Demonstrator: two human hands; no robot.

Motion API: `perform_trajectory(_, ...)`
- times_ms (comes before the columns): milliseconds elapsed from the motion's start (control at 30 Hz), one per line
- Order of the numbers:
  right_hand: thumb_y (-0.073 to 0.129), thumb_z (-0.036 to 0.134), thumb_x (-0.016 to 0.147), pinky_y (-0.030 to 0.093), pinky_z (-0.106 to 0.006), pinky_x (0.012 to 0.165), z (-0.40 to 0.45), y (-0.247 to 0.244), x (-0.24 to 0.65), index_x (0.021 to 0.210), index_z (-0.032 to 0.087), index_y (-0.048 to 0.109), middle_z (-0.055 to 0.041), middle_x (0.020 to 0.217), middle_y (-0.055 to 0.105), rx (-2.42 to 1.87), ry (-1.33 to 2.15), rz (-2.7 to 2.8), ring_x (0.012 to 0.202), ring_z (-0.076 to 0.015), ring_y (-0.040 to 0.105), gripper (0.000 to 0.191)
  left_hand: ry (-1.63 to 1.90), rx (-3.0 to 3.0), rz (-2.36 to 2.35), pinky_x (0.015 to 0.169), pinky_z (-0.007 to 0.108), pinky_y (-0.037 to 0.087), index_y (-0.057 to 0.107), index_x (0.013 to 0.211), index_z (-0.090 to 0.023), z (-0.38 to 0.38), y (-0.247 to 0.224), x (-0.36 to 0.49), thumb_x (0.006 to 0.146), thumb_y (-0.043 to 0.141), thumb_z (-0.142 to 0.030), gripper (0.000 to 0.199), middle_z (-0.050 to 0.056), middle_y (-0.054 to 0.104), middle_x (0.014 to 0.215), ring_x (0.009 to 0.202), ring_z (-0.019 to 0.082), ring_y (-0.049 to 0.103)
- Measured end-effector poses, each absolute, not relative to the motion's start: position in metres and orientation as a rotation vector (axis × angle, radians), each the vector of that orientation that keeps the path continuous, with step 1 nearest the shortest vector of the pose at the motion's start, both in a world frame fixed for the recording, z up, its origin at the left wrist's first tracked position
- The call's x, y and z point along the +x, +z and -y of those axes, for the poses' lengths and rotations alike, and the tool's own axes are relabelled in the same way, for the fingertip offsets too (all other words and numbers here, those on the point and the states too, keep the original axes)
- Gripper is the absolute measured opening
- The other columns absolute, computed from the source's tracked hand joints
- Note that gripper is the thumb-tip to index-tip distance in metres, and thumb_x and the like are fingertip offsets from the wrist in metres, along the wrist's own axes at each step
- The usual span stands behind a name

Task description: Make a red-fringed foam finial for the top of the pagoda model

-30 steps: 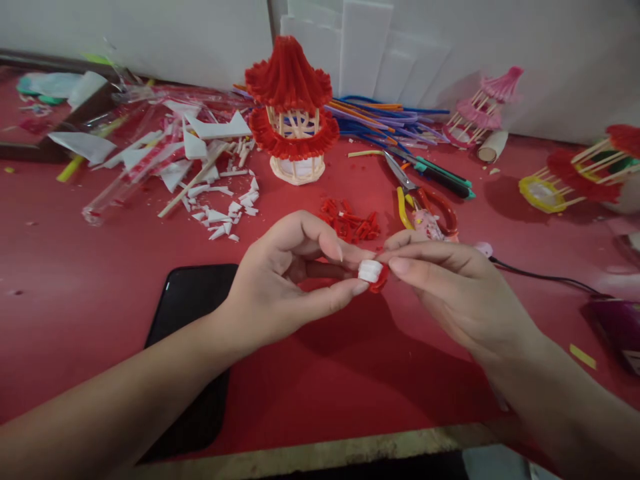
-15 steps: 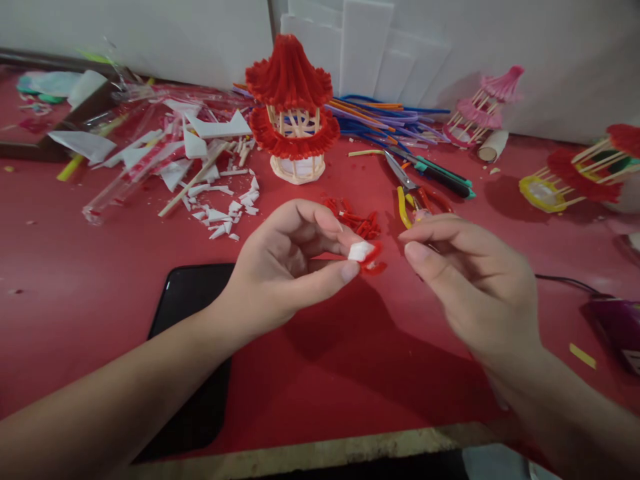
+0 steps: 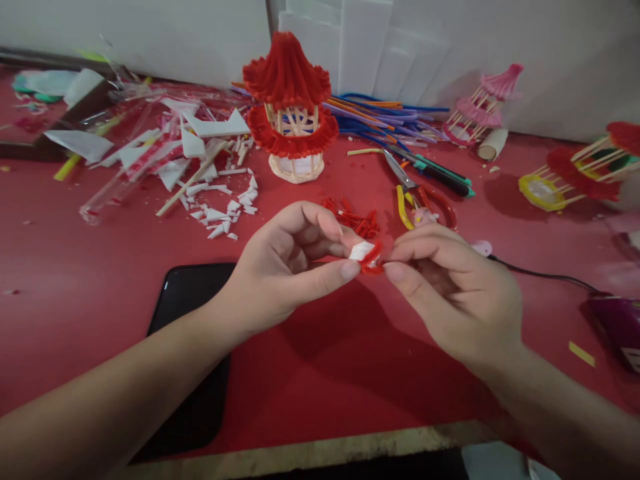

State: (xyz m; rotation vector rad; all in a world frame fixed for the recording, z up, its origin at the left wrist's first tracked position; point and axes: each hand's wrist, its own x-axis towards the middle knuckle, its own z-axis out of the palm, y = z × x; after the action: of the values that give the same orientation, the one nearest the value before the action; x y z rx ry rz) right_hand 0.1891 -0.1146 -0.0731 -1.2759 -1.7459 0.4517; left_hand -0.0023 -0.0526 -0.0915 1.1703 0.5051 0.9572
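Observation:
Between thumb and fingers, my left hand pinches a small white foam piece with red fuzzy pipe-cleaner trim on its right edge. My right hand is closed in a pinch, its fingertips right at that red trim; whatever is between them is too small or hidden to make out. Just beyond the hands lies a heap of short red pipe-cleaner cuttings. Behind it stands a small stick tower with a red fuzzy roof and a red frill around its middle.
Pliers and a utility knife lie behind my right hand. White foam scraps and plastic wrapping are at left. A black phone lies under my left forearm. Pink and red-yellow stick towers lie at right.
My right hand has moved left, bringing its pinched fingertips up to the red trim on the foam piece. My left hand has barely moved and keeps its hold.

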Motion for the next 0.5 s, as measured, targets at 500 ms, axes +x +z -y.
perform_trajectory(500, 0.071, 0.022, 0.084, 0.052, -0.029, 0.063, 0.1210, -0.0733, 0.1816, 0.087, 0.023, 0.067, -0.0008, 0.083, 0.069, -1.364, 0.069, 1.757, 0.073, -0.0143, 0.063, 0.005, 1.038, 1.276, -0.565, 0.075, 0.016, 0.058, 0.058, 0.086, -0.020, 0.0564, -0.0904, -0.0020, 0.075, 0.077, -0.004, 0.027, -0.002, 0.071, 0.089, 0.086, 0.010, 0.070)
